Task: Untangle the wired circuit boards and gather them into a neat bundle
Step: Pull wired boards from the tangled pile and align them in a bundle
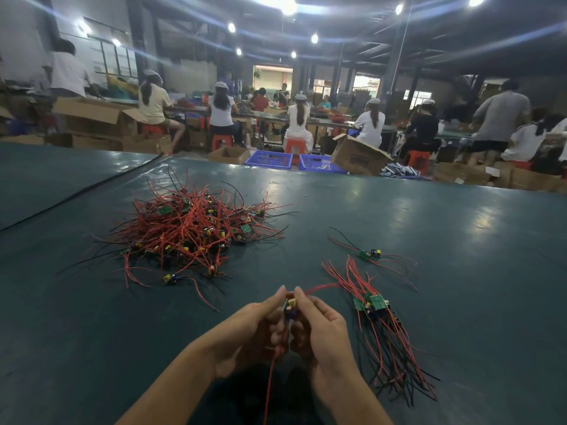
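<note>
Red-wired circuit board is being pinched between the fingertips of the left hand and right hand; its red wire is being trailed below the fingers.

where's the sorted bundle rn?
Head view: the sorted bundle lies on the green table just right of the right hand, with a lone board beyond it and the tangled pile far left.

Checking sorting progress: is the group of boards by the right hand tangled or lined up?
Lined up: the bundle has its boards stacked together, wires running parallel.
</note>
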{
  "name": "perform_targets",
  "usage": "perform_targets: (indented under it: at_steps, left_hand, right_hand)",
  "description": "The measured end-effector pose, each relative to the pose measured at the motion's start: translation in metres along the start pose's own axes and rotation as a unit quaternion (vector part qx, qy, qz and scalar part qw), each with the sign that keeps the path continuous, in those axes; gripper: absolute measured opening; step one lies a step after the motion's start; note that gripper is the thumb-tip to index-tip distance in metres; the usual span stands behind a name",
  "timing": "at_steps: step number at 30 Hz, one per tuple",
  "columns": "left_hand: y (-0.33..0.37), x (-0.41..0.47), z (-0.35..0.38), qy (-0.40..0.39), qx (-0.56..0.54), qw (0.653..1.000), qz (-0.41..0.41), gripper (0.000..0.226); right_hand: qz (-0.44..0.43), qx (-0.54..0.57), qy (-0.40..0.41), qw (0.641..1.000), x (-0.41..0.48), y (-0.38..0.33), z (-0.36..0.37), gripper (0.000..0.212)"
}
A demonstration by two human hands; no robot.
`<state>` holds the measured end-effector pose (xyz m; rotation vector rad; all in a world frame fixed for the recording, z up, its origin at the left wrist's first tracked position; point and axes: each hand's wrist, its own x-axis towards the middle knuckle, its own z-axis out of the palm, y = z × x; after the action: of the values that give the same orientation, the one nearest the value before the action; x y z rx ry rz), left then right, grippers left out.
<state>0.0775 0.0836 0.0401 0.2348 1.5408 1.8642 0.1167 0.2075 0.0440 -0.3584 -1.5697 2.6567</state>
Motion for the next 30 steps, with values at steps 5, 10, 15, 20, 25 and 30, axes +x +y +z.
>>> perform_targets:
  at_steps: [5, 10, 15, 20, 25, 30]
  left_hand:
    - [-0.010, 0.009, 0.003, 0.024, 0.035, 0.995, 0.092, 0.013]
    - [-0.018, 0.011, 0.011, 0.057, 0.101, 0.963, 0.243, 0.034]
    - [-0.016, 0.016, 0.017, 0.174, 0.106, 0.938, 0.282, 0.046]
    - [-0.011, 0.013, 0.020, 0.166, 0.082, 0.936, 0.299, 0.043]
    - [-0.009, 0.013, 0.022, 0.161, 0.082, 0.933, 0.313, 0.051]
    - [-0.004, 0.010, 0.021, 0.154, 0.108, 0.935, 0.300, 0.048]
  right_hand:
    - [-0.054, 0.056, 0.085, 0.993, 0.002, -0.005, -0.003, 0.024]
    - [-0.075, 0.014, 0.099, 0.992, 0.001, 0.001, -0.002, 0.021]
    - [-0.092, 0.001, 0.071, 0.993, -0.001, 0.005, 0.003, 0.018]
    - [-0.100, -0.037, 0.066, 0.992, -0.001, 0.007, 0.001, 0.015]
    - [-0.060, -0.008, 0.114, 0.992, 0.004, 0.001, -0.002, 0.025]
    - [-0.039, 0.049, 0.189, 0.980, 0.015, -0.018, -0.018, 0.018]
